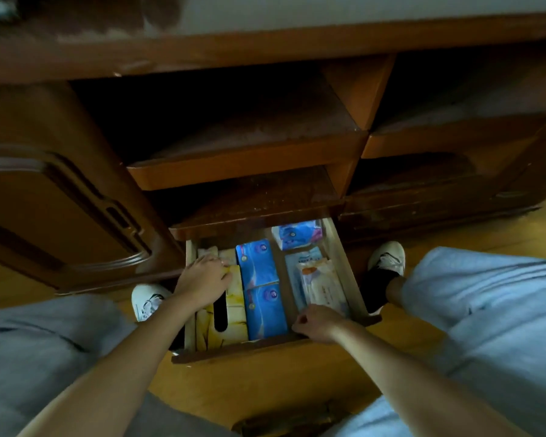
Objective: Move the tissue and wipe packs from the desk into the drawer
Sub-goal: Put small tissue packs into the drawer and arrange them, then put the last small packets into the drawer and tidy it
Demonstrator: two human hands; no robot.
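- So the drawer (341,263) is pulled out at the bottom of the wooden desk (265,48), and the packs are all sitting inside it.
- Left hand (202,279) is down in the drawer's left side, resting on top of the yellow tissue box (229,313). Its grip looks fairly wide, fingers spread over the box's far end rather than wrapped round it.
- Right hand (316,321) is at the drawer's near front edge, fingers curled over the wooden front. Narrow grip, holding the drawer front as far as I can see.
- Middle of the drawer: two blue tissue packs (259,288) lined up end to end, just beside the yellow box.
- Right side: white wipe packs (319,282), stacked a bit, touching the drawer's right wall.
- Another blue and white pack (298,234) sits at the back right, half under the desk's shelf edge.
- Person is seated, grey trousers (492,310), white shoes (388,257) on the wooden floor (265,386) either side of the drawer.
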